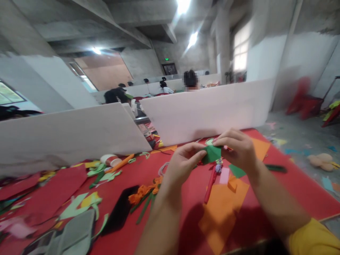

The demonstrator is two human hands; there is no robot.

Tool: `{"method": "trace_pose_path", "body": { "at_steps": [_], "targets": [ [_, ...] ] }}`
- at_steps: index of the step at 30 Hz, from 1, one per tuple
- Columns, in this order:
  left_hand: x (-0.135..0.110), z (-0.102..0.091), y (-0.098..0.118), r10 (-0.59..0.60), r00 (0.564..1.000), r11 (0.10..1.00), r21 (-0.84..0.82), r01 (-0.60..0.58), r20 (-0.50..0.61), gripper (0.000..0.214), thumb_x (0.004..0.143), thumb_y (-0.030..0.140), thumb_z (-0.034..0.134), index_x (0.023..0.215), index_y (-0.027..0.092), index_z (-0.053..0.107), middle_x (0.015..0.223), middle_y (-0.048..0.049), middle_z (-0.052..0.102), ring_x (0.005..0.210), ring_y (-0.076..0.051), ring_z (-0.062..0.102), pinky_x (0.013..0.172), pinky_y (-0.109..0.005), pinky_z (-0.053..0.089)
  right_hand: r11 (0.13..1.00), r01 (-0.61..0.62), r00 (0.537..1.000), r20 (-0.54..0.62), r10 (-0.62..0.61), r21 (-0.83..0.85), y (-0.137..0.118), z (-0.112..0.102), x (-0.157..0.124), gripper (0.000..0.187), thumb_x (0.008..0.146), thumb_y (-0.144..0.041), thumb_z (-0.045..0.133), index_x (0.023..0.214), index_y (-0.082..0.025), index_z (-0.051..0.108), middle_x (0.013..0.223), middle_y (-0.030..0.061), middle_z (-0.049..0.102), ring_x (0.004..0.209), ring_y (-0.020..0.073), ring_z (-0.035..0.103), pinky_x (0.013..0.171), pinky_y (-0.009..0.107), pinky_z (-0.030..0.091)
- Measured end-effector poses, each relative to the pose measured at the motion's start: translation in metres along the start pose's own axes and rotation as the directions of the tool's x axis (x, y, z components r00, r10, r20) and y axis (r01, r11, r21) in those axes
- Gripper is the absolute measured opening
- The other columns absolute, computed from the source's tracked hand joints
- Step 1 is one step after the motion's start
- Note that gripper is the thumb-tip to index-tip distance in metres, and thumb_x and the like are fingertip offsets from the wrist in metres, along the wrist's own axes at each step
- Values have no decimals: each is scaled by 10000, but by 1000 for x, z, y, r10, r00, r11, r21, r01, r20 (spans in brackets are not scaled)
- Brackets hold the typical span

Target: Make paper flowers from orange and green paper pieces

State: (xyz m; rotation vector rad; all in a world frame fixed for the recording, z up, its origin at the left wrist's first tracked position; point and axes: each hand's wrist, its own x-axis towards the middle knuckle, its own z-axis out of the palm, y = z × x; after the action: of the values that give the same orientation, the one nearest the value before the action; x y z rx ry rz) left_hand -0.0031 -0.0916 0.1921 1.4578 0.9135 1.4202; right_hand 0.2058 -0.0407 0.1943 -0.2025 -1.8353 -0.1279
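Paper-craft work at mid-stage, seen from the head camera. Both hands are raised just above the red tabletop (148, 170) and meet on one small piece of dark green paper (212, 154). The left hand (183, 164) pinches the piece's left edge between thumb and curled fingers; the right hand (237, 148) closes over its right side, fingers bent down across the top. Neither hand is open, and both grip the same piece. The green paper appears creased or partly folded, though motion blur hides its exact form; judged from this, shaping is under way and not finished.

Directly below the hands lie a red pen-like tool (209, 186), a pale pink slip (224, 176), a green scrap (237, 171) and a large orange sheet (221, 212). Below and to the left of the left hand rests a small orange paper flower with green stem strips (142, 194), apparently already assembled, beside a black strip (120, 210). Farther left lie light green cut shapes (77, 205), red sheets (53, 193) and a tape roll (110, 160), well apart from the hands. Beyond the hands stand white partition boards (207, 106). Loose scraps around the hands suggest that cutting is largely done; the green piece is not yet joined to anything.
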Motion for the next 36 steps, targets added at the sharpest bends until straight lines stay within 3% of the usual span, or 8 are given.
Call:
{"method": "trace_pose_path", "body": {
  "at_steps": [6,17,22,29,36],
  "targets": [
    [-1,3,-3,51,999,998,26,-51,-13,400,784,528,958,853,160,817,752,-64,783,660,-147,696,624,-238,583,994,10,993,-114,-23,-112,-6,14,-3,98,955,-181,755,959,-262,699,934,42,739,827,211,677,766,385,569],
    [-3,3,0,112,991,994,2,-113,-78,397,778,520,965,863,168,801,721,-37,756,625,-134,683,596,-228,584,994,48,995,-88,-57,-100,-4,15,-4,86,951,-207,764,964,-275,714,953,36,752,842,212,681,761,396,556],
    [-5,3,4,125,990,992,27,-123,-66,388,778,519,961,846,173,798,700,-38,749,615,-144,686,597,-242,600,996,71,996,-44,-73,-53,-4,15,-5,142,995,-213,747,1112,-294,751,960,35,785,868,217,722,783,406,593],
    [-6,6,3,145,985,989,48,-141,-88,397,772,540,958,838,175,816,738,-56,775,650,-161,716,612,-250,620,990,107,983,-142,-119,-92,-6,13,-6,225,957,-203,814,1149,-314,774,989,33,769,897,213,710,797,396,603],
    [-5,7,1,152,977,988,54,-145,-148,407,759,549,964,844,175,829,735,-56,778,659,-168,723,608,-248,615,988,75,988,-121,-92,-137,-7,14,-9,206,950,-271,826,1128,-373,807,1001,29,760,891,221,694,803,417,601]
  ]
}}
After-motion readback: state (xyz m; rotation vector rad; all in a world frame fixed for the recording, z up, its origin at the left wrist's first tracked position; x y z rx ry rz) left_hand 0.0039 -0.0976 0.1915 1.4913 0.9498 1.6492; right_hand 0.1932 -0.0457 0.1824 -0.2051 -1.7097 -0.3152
